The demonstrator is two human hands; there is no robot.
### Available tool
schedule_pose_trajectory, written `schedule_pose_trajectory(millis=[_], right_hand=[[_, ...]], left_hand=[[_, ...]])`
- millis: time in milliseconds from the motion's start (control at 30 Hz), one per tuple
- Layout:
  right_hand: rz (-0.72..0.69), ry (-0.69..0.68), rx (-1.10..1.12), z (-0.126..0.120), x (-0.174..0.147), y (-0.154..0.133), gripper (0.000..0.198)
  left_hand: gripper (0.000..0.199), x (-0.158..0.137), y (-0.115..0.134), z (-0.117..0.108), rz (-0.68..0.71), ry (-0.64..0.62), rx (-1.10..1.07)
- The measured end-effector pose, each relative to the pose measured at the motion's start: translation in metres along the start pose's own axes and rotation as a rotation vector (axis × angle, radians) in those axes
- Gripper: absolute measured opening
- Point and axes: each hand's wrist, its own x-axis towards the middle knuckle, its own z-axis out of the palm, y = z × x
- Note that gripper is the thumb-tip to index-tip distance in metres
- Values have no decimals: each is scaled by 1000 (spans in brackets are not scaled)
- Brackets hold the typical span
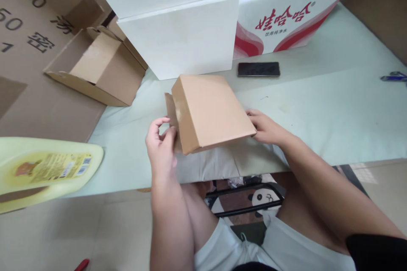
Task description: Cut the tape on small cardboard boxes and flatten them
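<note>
A brown cardboard box is tilted above the front part of the covered table, between my two hands. At its left end a flap stands out from the box. My left hand pinches this flap, thumb and fingers bent around its edge. My right hand grips the box's right end near the lower corner, with part of its fingers hidden behind the cardboard. The inside of the box does not show.
Another open cardboard box stands at the left by a large printed carton. White boxes line the back, with a phone before them. A yellow bottle is at the left edge; blue pens lie far right.
</note>
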Motion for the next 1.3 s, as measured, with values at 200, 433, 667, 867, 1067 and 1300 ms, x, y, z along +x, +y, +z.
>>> schedule_pose_trajectory(millis=[200, 433, 667, 867, 1067, 1300], right_hand=[[34, 246, 439, 0, -3, -8, 55], [173, 235, 816, 10, -1, -20, 64], [227, 455, 711, 9, 3, -16, 52], [380, 549, 516, 8, 2, -19, 53], [321, 532, 574, 11, 3, -19, 49], [341, 472, 841, 10, 5, -22, 58]], left_hand=[[31, 5, -6, 2, -129, 29, -128], [19, 6, -24, 1, -76, -87, 128], [32, 5, -21, 10, -293, 13, -41], [48, 1, -13, 12, 45, -57, -48], [69, -3, -19, 11, 46, -164, 88], [67, -2, -4, 12, -25, 6, 93]])
